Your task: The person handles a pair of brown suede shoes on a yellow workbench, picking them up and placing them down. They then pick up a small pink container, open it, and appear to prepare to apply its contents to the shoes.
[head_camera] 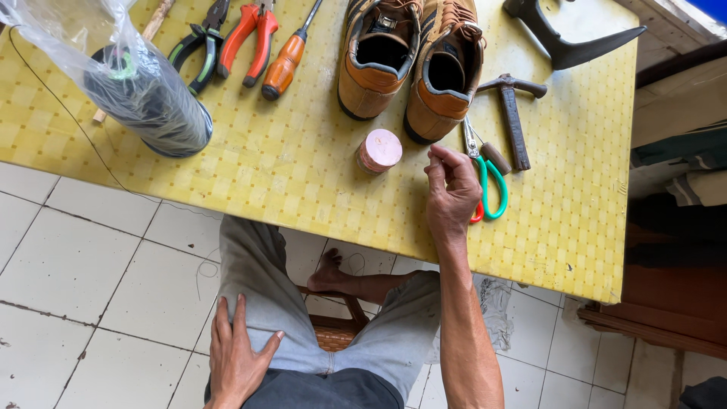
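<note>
Green-handled scissors [488, 185] lie on the yellow worktop [303, 167] just beside the right hand [450, 193], whose fingers curl loosely together, gripping nothing. A pink spool [379, 150] stands near. The left hand [235, 356] rests flat, well apart, on the thigh.

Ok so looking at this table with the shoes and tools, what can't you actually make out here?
- Head view: whether the right hand pinches anything; its fingers are curled shut, anything there is too small.
- Pliers, screwdriver and brown shoes: their far ends are cut by the top edge.
- Dark spool: detail blurred by its clear plastic bag.
- Scissors: one handle is partly behind the right hand.
</note>
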